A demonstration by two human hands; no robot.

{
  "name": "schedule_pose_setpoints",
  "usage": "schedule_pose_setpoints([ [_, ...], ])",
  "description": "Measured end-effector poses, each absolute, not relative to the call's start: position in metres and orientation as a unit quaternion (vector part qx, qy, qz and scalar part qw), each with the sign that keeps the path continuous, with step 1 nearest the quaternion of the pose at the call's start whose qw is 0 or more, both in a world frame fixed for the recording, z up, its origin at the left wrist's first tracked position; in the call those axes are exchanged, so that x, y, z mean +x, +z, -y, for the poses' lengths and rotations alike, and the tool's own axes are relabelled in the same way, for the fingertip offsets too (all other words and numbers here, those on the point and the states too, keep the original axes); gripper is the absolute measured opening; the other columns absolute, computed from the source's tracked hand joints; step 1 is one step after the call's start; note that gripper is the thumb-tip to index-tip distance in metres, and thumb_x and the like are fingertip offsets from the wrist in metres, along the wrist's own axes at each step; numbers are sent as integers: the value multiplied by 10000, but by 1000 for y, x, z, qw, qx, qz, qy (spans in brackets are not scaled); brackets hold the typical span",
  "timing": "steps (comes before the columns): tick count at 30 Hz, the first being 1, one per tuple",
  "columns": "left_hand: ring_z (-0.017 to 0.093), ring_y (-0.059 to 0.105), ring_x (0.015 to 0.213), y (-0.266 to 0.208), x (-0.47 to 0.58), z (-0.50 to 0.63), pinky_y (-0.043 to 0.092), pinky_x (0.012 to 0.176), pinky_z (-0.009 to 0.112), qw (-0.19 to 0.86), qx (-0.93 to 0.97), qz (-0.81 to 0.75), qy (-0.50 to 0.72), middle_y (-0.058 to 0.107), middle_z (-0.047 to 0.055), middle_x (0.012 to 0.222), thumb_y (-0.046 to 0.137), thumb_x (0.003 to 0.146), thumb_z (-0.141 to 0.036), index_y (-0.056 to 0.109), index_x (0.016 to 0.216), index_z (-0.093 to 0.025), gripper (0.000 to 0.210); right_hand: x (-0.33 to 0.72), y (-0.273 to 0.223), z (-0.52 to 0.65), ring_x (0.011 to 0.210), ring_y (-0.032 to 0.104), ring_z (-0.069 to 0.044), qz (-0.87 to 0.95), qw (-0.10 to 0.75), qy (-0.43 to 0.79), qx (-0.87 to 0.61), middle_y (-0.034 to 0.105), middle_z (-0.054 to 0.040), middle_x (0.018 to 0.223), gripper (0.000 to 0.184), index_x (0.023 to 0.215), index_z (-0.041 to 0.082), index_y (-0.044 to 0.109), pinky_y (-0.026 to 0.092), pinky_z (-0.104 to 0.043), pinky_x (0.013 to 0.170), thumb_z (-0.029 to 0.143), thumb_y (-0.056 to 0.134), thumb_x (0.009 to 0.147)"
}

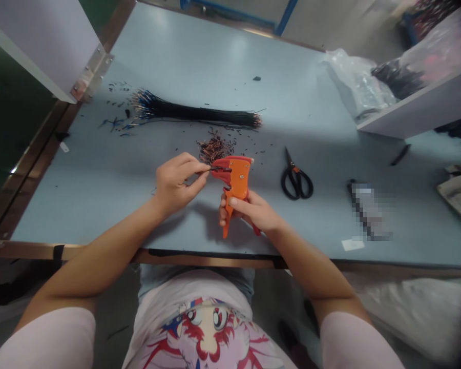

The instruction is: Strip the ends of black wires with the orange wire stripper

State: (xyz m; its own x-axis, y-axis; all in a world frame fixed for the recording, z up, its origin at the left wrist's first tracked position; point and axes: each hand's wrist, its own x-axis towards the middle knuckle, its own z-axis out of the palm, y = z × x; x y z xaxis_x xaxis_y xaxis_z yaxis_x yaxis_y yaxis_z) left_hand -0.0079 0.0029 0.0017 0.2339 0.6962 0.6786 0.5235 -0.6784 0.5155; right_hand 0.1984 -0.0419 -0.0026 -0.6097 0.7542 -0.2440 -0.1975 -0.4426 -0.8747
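My right hand (253,210) is wrapped round the handles of an orange and red wire stripper (238,177), whose jaws point left. Between thumb and fingertips, my left hand (180,180) pinches a short dark wire (216,168) at the mouth of those jaws. How far the wire reaches inside cannot be made out. Just behind the tool lies a small heap of copper-coloured and dark scraps (212,148). Beyond it, a long bundle of black wires (203,114) lies across the table, with blue and coppery ends at the left and coppery ends at the right.
Black-handled scissors (297,183) lie right of the stripper, points away from me. Farther right are a blurred-out oblong object (369,210) and a white label (352,244). Blue scraps (115,123) lie at left. Upright panels (418,105) and plastic bags (359,87) border the blue tabletop (80,189).
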Motion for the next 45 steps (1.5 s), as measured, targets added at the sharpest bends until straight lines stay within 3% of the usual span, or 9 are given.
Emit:
schedule_pose_setpoints([
  [22, 71, 486, 547, 1, -9, -2, 364, 543, 206, 80, 783, -403, 467, 566, -22, 612, 619, 797, -191, 698, 792, -186, 79, 196, -5, 43, 526, 611, -139, 450, 294, 761, -362, 593, -11, 617, 339, 781, 133, 555, 525, -263, 491, 459, 587, 870],
  [27, 64, 400, 487, 1, -6, 0, 299, 503, 218, 83, 781, -417, 457, 458, -49, 516, 595, 805, -178, 691, 768, -178, 103, 194, -9, 46, 463, 565, -108, 441, 305, 760, -368, 559, 12, 571, 372, 709, 137, 538, 523, -263, 495, 468, 574, 876],
  [36, 61, 400, 484, 0, -5, 2, 300, 505, 218, 80, 780, -416, 461, 472, -51, 521, 610, 791, -169, 681, 753, -173, 81, 188, 0, 46, 334, 433, -76, 402, 335, 768, -370, 433, 65, 443, 407, 626, 165, 460, 452, -233, 377, 483, 587, 848],
  [45, 66, 441, 498, 0, -15, -14, 337, 515, 217, 84, 716, -472, 507, 557, -44, 556, 634, 757, -201, 690, 723, -204, 66, 214, 7, 23, 450, 530, -117, 288, 406, 764, -411, 537, 29, 564, 362, 769, 167, 530, 539, -306, 488, 496, 682, 766],
])
